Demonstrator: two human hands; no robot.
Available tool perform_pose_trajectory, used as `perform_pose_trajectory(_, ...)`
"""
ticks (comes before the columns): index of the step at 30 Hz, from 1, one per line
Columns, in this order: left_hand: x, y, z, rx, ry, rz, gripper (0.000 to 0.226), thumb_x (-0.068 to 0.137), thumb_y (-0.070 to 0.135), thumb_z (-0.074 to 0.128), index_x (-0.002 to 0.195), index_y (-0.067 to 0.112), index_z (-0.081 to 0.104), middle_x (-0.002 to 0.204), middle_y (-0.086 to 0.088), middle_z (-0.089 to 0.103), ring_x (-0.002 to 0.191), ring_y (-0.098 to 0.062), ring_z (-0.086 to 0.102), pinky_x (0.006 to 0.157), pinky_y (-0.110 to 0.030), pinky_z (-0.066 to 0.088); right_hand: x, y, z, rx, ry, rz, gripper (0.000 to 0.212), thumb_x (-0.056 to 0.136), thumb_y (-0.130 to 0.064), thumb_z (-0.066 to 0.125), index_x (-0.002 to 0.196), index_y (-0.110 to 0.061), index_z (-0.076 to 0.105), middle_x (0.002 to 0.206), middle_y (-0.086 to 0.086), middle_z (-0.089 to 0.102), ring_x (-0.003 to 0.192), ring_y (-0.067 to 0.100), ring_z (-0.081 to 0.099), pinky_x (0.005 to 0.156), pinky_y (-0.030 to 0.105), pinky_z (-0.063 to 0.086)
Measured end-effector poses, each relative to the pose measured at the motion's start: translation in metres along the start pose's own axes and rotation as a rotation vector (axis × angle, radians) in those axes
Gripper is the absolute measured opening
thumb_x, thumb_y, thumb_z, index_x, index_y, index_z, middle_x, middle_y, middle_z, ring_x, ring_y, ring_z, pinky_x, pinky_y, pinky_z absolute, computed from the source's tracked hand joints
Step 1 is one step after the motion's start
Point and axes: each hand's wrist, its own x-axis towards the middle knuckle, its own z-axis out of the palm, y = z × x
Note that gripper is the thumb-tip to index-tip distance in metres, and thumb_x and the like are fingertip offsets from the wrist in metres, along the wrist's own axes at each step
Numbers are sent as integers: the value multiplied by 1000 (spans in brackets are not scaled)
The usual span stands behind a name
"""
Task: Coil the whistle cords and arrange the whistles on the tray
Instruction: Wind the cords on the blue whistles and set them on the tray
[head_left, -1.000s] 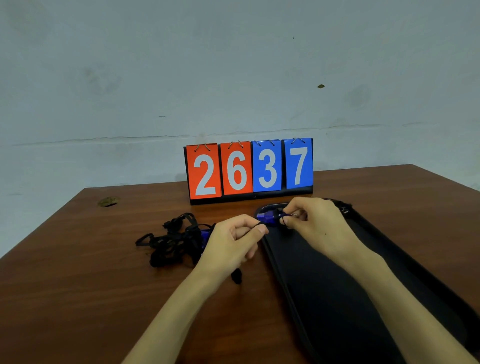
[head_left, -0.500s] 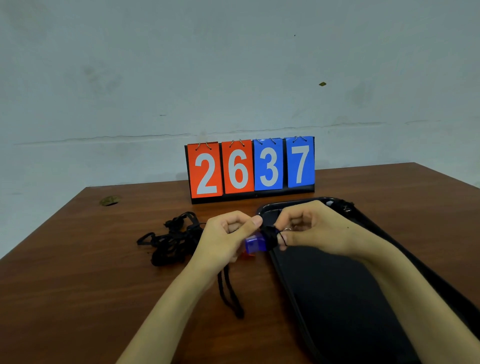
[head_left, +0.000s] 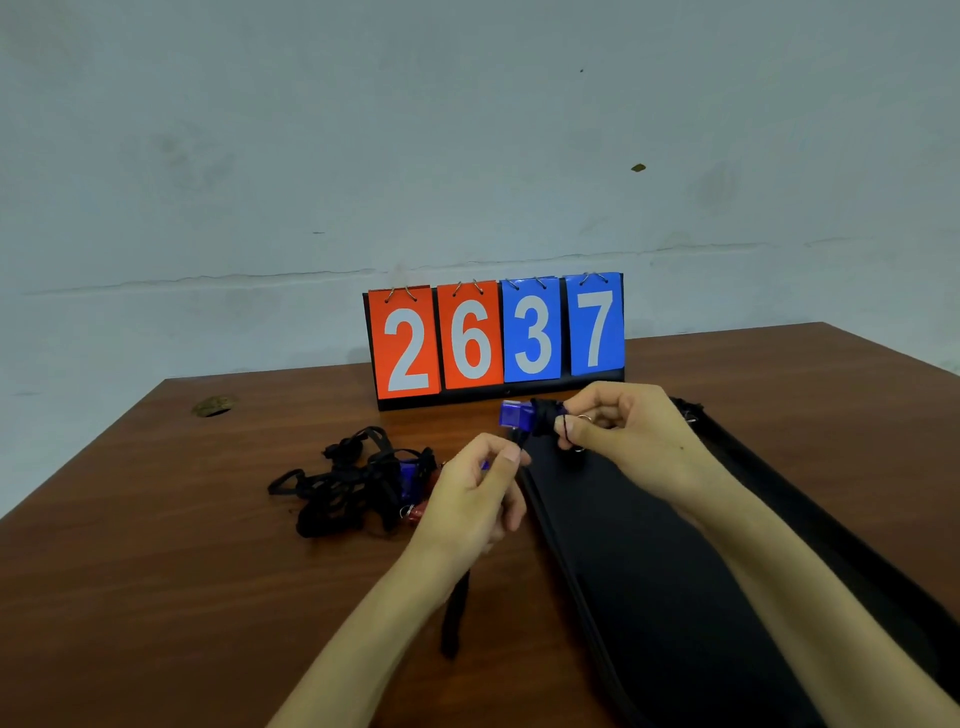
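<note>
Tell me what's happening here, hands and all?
A person is winding a black cord around a blue whistle. The right hand holds the whistle above the far end of the black tray; the left hand pinches the cord, whose loose end hangs to the table. A tangled pile of whistles waits at left. The visible tray surface is bare.

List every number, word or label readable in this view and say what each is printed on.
"2" on the first orange flip card of the scoreboard
"6" on the second orange card
"3" on the first blue card
"7" on the second blue card
No readable text on the whistle, the tray or the table.
</note>
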Motion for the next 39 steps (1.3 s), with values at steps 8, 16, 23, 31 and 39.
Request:
perform_pose_trajectory(8,0,-2,4,90,-33,47,16,96,22,45,97,11,57,51,3,48,32,-1,35,36,-11,27,1,8,9,-337,159,12,10,86,-18,64,96,-19,63,84,-8,62,72,1,54,64,11,39)
perform_pose_trajectory(16,3,-2,-6,253,41,134,18,87,24,62,71,17,62,48,10,53,40,3,45,46,-7,35,-1,7,8,-513,-121,-51,8,86,-21,63,93,-26,62,85,-14,58,82,1,54,78,19,45)
perform_pose_trajectory(23,7,-4,-20,268,162,202,34,77,33,71,59,6,61,47,5,55,46,0,48,50,-12,40,-4,4,8,-358,-336,-87,6,85,-22,65,90,-26,65,82,-13,63,81,1,60,71,16,46)
perform_pose_trajectory(31,4,3,-22,24,39,164,47,77,42,62,53,3,52,48,-4,48,49,-8,47,54,-15,40,-9,-5,6,-6,-557,-111,4,85,-11,64,85,-15,65,79,-1,68,79,9,64,78,20,52)
perform_pose_trajectory(39,0,2,-7,-270,-1,-90,48,88,48,44,65,6,53,44,1,37,34,-9,29,36,-18,24,-11,-8,7,285,-516,11,11,87,-12,60,81,-19,66,76,-1,68,73,7,61,70,20,47)
